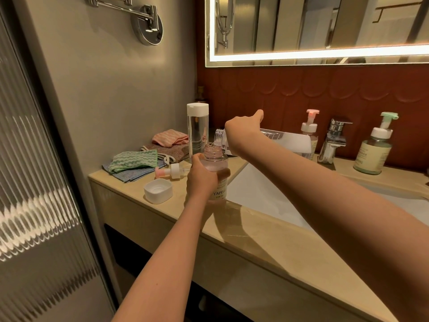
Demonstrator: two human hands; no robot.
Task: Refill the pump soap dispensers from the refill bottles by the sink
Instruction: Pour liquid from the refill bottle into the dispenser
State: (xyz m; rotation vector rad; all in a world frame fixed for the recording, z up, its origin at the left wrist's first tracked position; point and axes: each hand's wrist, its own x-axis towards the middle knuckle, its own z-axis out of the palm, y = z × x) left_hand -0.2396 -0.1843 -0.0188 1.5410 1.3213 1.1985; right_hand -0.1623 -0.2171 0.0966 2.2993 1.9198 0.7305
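Note:
My left hand [201,180] grips an open, pink-tinted dispenser bottle [217,173] standing on the counter at the sink's left edge. My right hand [243,130] holds a clear refill bottle [287,141] tipped on its side, its ribbed neck [219,135] over the dispenser's mouth. The pink pump head [170,171] lies on the counter beside a white cap [158,190]. A tall clear refill bottle [197,129] with a white cap stands behind.
Folded cloths [148,156] lie at the counter's back left. A pink pump dispenser [310,133], a chrome tap [333,140] and a green pump dispenser [373,149] stand behind the white sink basin [262,196]. A wall and ribbed glass door [34,182] are on the left.

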